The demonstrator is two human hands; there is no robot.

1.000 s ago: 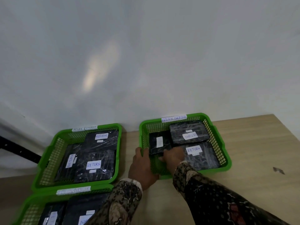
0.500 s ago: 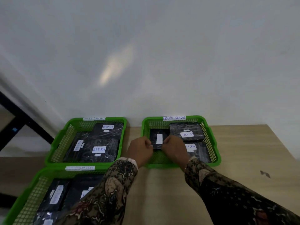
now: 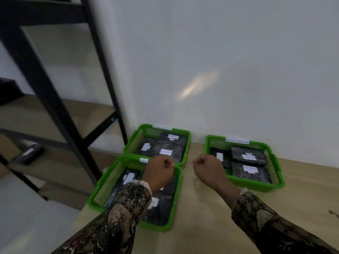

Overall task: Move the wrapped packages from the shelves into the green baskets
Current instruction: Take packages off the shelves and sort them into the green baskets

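Three green baskets stand on a wooden table: one at the right (image 3: 275,184), one at the back left (image 3: 187,143) and one at the front left (image 3: 102,189). Each holds black wrapped packages with white labels, such as one in the right basket (image 3: 247,155). My left hand (image 3: 158,173) hovers over the front-left basket with curled fingers and holds nothing. My right hand (image 3: 208,171) hangs between the baskets, also curled and empty. A further black package (image 3: 29,154) lies on a low shelf of the rack at the left.
A black metal shelving rack (image 3: 55,99) with wooden boards stands to the left of the table. A white wall runs behind the baskets. Bare wooden tabletop (image 3: 302,202) spreads to the right and front.
Both hands have let go of the small package in the right basket and pulled back toward me. My view has swung left, bringing the rack into sight.
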